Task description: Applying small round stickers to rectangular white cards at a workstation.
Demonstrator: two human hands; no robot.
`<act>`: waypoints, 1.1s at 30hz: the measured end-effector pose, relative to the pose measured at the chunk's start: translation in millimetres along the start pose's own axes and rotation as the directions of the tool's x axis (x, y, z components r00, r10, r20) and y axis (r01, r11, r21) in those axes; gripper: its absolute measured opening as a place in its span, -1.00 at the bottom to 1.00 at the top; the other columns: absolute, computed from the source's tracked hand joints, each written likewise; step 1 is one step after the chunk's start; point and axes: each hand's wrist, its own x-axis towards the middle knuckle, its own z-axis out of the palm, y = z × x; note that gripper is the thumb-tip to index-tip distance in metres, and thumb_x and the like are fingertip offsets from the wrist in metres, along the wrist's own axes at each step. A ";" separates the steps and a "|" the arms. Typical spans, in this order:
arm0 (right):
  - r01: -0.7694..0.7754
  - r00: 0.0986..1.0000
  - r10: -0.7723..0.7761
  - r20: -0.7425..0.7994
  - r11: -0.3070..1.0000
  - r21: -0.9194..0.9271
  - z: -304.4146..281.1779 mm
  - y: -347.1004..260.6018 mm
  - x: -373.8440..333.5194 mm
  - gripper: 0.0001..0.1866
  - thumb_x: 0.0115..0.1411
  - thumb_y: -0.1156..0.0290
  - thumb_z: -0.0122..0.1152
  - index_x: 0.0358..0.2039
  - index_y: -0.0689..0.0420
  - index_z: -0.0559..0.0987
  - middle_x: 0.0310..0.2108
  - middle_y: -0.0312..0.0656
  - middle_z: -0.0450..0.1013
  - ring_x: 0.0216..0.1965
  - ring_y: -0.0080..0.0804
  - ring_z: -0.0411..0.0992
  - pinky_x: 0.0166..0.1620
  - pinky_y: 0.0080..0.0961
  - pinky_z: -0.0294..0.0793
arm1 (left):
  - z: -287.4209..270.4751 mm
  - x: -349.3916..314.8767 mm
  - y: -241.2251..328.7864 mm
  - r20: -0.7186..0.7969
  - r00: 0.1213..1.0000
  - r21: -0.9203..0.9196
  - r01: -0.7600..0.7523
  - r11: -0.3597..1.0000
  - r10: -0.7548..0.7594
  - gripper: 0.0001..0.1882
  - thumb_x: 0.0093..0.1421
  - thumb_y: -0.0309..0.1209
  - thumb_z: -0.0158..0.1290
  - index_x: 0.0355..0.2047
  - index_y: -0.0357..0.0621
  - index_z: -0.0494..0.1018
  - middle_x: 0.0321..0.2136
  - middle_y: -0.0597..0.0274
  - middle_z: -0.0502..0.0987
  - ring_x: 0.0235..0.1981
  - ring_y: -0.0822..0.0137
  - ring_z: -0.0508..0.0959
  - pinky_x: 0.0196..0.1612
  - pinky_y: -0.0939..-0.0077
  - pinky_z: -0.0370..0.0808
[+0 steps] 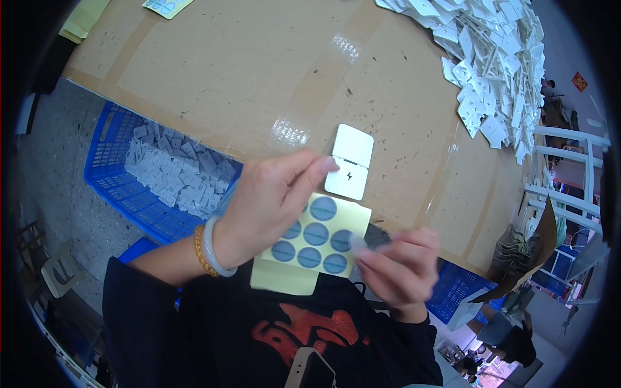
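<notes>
My left hand [268, 194], with a pale bangle and a beaded bracelet at its wrist, is closed. Its thumb and forefinger pinch together at the left edge of a white plate [349, 161]; what they hold, if anything, is too small to tell. This plate has two rounded squares joined by a dark slit, with a lightning mark on the nearer one. Partly under that hand, a pale yellow sheet of round grey-blue stickers [316, 234] overhangs the table edge. My right hand [401, 265], slightly blurred, has its fingertips pinched at the sheet's right edge; their contents are unclear.
A large heap of white plates [498, 71] covers the table's far right. Left of the brown table [226, 71], a blue crate [107, 152] holds many small pale pieces. More yellow sticker sheets [167, 6] lie at the far left. Another person [511, 339] is at the lower right.
</notes>
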 end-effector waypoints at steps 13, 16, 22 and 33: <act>-0.707 0.587 0.687 0.428 0.179 0.684 34.6 52.7 17.2 -0.84 0.36 0.46 0.11 -0.18 0.31 0.51 -0.54 -0.26 0.47 -0.58 -0.56 0.49 -0.49 -0.69 0.49 | 13.7 -16.7 -65.8 0.320 0.678 0.548 -0.702 0.455 0.662 -0.59 0.07 -0.45 0.14 -0.03 0.11 0.62 0.08 0.47 0.57 -0.73 0.67 0.36 -0.63 0.72 0.27; -0.746 0.565 0.678 0.470 0.177 0.642 47.7 50.3 21.5 -0.82 0.36 0.44 0.12 -0.19 0.32 0.52 -0.52 -0.23 0.49 -0.52 -0.58 0.53 -0.45 -0.72 0.52 | 14.7 -14.1 -68.9 0.288 0.657 0.517 -0.719 0.464 0.696 -0.60 0.07 -0.45 0.15 -0.04 0.11 0.62 0.06 0.47 0.58 -0.72 0.67 0.38 -0.62 0.74 0.30; -0.780 0.549 0.673 0.496 0.198 0.594 50.3 50.9 28.2 -0.83 0.35 0.45 0.14 -0.20 0.33 0.53 -0.53 -0.26 0.50 -0.55 -0.63 0.49 -0.47 -0.75 0.49 | 15.9 -12.7 -73.5 0.284 0.649 0.525 -0.721 0.452 0.706 -0.61 0.06 -0.43 0.18 -0.06 0.13 0.63 0.03 0.49 0.59 -0.69 0.68 0.42 -0.58 0.76 0.35; -0.794 0.520 0.711 0.474 0.197 0.575 51.1 45.5 29.3 -0.82 0.33 0.44 0.18 -0.21 0.32 0.56 -0.53 -0.30 0.50 -0.56 -0.70 0.45 -0.47 -0.78 0.48 | 20.1 -13.3 -80.9 0.253 0.640 0.503 -0.728 0.466 0.726 -0.62 0.09 -0.42 0.13 -0.03 0.10 0.61 0.11 0.48 0.53 -0.74 0.66 0.38 -0.61 0.70 0.29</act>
